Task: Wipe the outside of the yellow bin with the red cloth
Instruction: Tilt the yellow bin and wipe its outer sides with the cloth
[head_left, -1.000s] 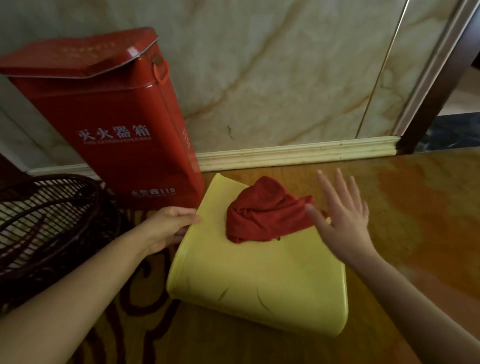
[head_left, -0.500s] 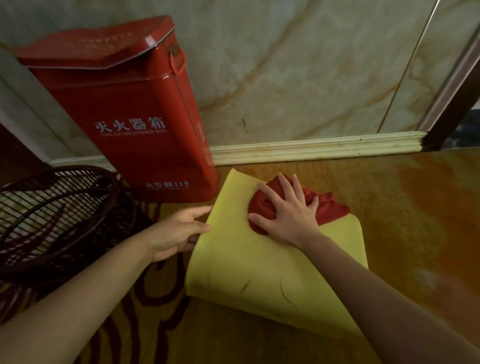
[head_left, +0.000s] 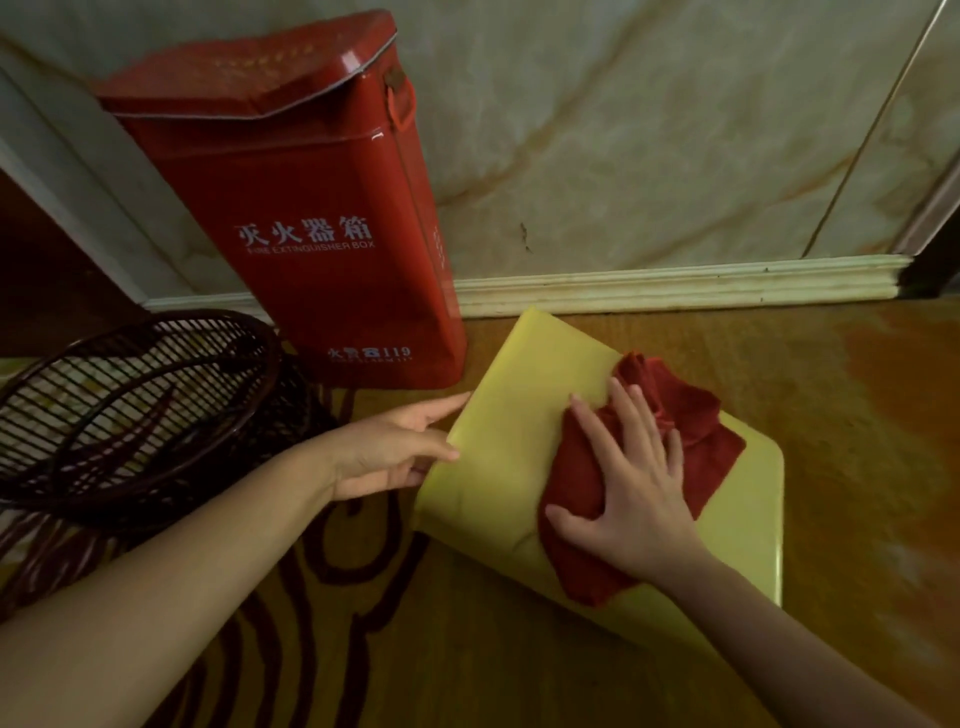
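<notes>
The yellow bin (head_left: 498, 447) lies on its side on the floor, one flat wall facing up. The red cloth (head_left: 691, 421) is spread over that wall. My right hand (head_left: 631, 488) lies flat on the cloth with fingers apart, pressing it onto the bin. My left hand (head_left: 395, 447) rests against the bin's left edge, fingers touching the wall and steadying it. The bin's opening is hidden from me.
A red fire extinguisher box (head_left: 306, 218) stands against the marble wall just behind the bin's far left corner. A dark wire basket (head_left: 130, 395) sits on the patterned carpet at the left. A pale skirting board (head_left: 675, 286) runs along the wall.
My right hand came down onto the cloth, then slid it toward me and to the right across the bin's wall. The cloth is spread flatter. My left hand stays at the bin's edge.
</notes>
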